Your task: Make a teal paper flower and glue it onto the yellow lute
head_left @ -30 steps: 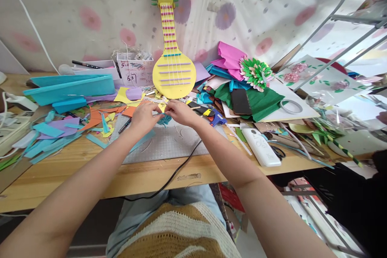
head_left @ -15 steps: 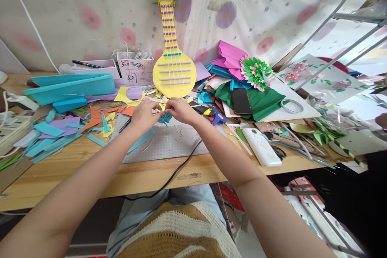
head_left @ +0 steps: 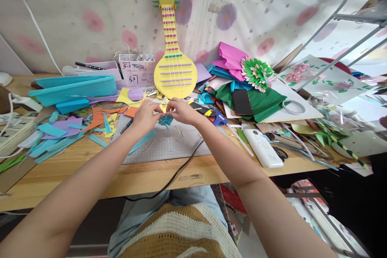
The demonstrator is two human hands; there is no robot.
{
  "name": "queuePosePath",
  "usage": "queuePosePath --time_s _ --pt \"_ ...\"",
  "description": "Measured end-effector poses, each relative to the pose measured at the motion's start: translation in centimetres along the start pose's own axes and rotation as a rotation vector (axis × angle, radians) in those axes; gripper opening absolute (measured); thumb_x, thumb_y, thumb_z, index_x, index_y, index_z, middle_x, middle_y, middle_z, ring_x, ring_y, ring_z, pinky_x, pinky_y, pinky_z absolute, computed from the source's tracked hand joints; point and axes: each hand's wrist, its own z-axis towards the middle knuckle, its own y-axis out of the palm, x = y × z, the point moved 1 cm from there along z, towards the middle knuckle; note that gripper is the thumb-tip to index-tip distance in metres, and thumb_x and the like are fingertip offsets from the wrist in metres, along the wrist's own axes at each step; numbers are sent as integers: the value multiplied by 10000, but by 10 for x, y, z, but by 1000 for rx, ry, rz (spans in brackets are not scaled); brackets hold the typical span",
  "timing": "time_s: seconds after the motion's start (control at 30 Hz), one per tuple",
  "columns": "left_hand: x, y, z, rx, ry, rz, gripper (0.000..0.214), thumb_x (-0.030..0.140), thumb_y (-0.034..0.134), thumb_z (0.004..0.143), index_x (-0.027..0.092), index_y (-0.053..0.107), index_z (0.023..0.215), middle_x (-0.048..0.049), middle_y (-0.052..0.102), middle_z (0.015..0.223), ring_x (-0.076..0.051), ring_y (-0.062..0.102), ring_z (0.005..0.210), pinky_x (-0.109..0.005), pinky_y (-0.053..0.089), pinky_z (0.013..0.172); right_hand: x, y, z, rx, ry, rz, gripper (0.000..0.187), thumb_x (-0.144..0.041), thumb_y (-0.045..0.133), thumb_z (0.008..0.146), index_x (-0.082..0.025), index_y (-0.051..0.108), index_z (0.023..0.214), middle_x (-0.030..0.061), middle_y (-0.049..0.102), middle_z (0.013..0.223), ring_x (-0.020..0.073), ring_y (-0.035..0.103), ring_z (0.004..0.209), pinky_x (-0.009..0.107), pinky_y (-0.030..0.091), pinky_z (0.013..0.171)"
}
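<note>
Above the grey cutting mat [head_left: 181, 145], my left hand [head_left: 147, 117] and my right hand [head_left: 181, 111] meet with their fingertips pinched close together. Between them hangs a small teal paper piece with fringed or petal-like ends [head_left: 165, 121]. Both hands are closed on its upper edge, where the fingers partly hide it. Just behind the hands, a yellow paper lute [head_left: 175, 74] with white strings leans upright against the patterned curtain. To the right of my right hand lies a blue glue gun [head_left: 219, 117].
Blue, purple and orange paper scraps [head_left: 60, 129] cover the left side. A white power bank [head_left: 263, 148], a phone [head_left: 242, 102], a tape roll [head_left: 293, 107] and a green-pink paper flower [head_left: 258, 73] lie on the right. A black cable [head_left: 178, 169] crosses the table's front edge.
The view has shifted slightly. My hands stay together over the mat, and a little more of the teal paper piece shows beneath my fingers.
</note>
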Motion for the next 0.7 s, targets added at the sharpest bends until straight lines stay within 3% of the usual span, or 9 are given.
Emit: queuePosePath --time_s 0.2,0.4,0.7 --pt "1 -8 -3 9 -42 -51 162 308 665 679 214 622 804 -27 666 959 -214 576 940 -318 434 796 -4 -1 1 14 11 -21 60 -127 561 794 -119 618 780 43 531 864 122 500 781 249 379 756" --pt "-7 -9 -4 21 -75 -111 137 338 669 669 217 606 676 -16 681 842 -198 589 833 -297 441 716 -5 3 1 32 25 26 76 -142 562 797 -125 627 761 40 555 855 119 509 769 250 379 761" --pt "-7 -7 -3 56 0 -74 92 284 660 700 223 610 652 -25 681 909 -221 580 941 -326 435 808 0 4 2 32 14 -61 102 -240 596 797 -145 630 807 47 573 867 157 508 844 267 362 770"
